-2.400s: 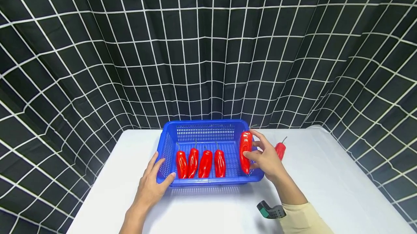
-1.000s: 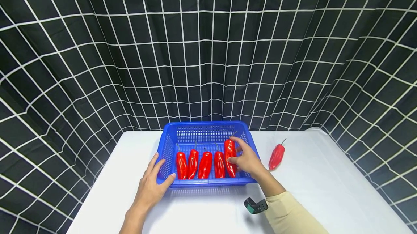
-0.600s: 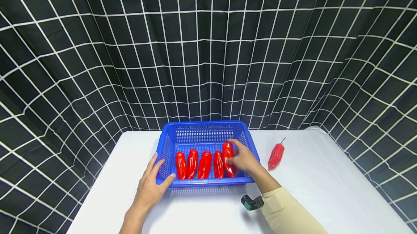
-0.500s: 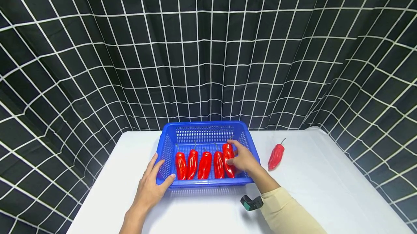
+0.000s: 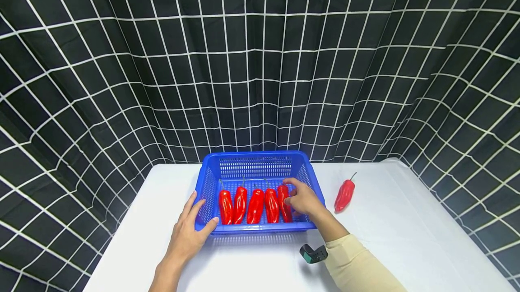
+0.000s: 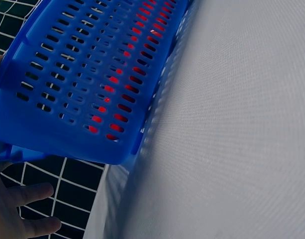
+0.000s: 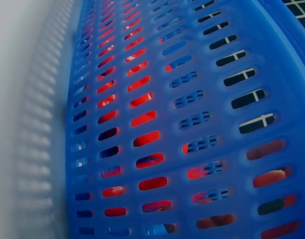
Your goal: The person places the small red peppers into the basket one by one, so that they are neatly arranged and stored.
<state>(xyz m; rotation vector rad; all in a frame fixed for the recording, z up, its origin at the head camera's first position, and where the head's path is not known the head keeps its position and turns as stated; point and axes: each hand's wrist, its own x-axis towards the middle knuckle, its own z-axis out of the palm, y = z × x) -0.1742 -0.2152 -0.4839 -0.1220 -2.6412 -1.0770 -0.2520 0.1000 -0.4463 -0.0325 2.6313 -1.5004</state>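
A blue perforated plastic basket (image 5: 253,227) stands on the white table, with several glossy red chili peppers lying in a row inside, stems toward the back. My left hand (image 5: 188,233) rests at its front left corner, thumb on the front rim and fingers spread along the left side; two straight fingers (image 6: 35,194) show beside it in the left wrist view. Over the right side reaches my right hand (image 5: 304,199), index finger just above the top of the rightmost chili pepper (image 5: 284,192), thumb beside its middle. In the right wrist view the basket wall (image 7: 157,129) mostly hides this hand.
One more red chili pepper (image 5: 344,196) lies on the white tablecloth (image 5: 390,220) right of the basket. A black cloth with white grid lines (image 5: 260,80) rises behind and at both sides. A dark band (image 5: 313,253) sits at the right wrist.
My right hand has brought a chili pepper from the right rim down into the basket beside the others. Lately its fingers loosened and the neighbouring pepper shifted slightly left. The left hand stayed put.
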